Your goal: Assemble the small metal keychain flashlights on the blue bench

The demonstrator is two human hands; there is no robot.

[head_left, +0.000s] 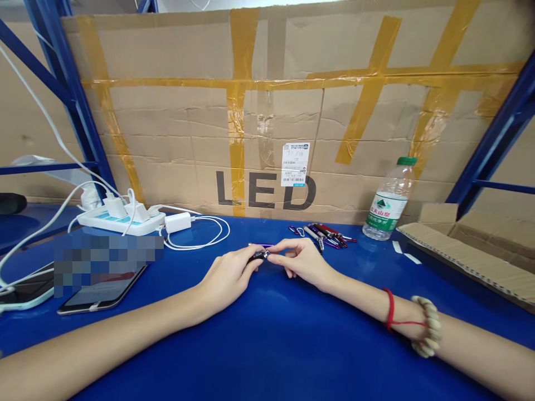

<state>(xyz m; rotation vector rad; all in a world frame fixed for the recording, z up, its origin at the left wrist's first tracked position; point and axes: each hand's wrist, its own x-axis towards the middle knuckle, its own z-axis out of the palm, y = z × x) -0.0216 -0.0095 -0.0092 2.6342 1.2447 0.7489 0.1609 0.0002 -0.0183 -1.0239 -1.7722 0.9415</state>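
Both my hands meet at the middle of a blue table [267, 345]. My left hand [228, 273] pinches a small dark metal piece [259, 255], likely a tiny flashlight or keychain part. My right hand [303, 260] is closed on the same piece from the other side, fingertips touching it. A purple stick-like item [261, 244] lies just behind my fingers. A pile of several small coloured keychain flashlights [324, 234] with carabiner clips lies behind my right hand. Red string and a bead bracelet [426, 328] circle my right wrist.
A taped cardboard sheet marked LED [267, 139] stands along the back. A water bottle [388, 200] stands at right, beside an open cardboard box [472, 250]. At left lie a white power strip [121, 218] with chargers and cables, and two phones [100, 292]. Blue rack posts flank both sides.
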